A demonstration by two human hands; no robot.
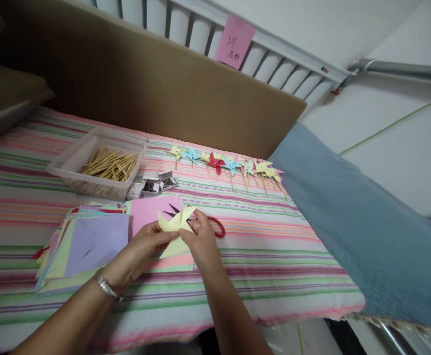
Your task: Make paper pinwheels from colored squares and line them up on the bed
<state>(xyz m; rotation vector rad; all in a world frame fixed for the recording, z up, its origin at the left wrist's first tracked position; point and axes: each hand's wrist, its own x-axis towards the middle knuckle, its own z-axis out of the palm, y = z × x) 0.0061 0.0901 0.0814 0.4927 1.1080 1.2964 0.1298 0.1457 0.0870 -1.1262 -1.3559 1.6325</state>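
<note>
Head view: left hand (144,245) and right hand (202,240) pinch seemingly part-folded yellow paper (176,247).

I see a pointed, folded piece of thin paper (171,225) in plain pale yellow. The striped fabric cloth (274,246) runs in bands of white, pink, green, maroon and purple. A flat square paper sheet (104,231) is lilac, another square paper sheet (145,212) plain pink. The metal scissors (223,228) show a red loop and dark blades. The small paper pinwheels (215,162) are yellow, light blue, red and pale green; the thin wooden sticks (110,165) are tan, the tall cardboard panel (186,93) solid brown.
</note>
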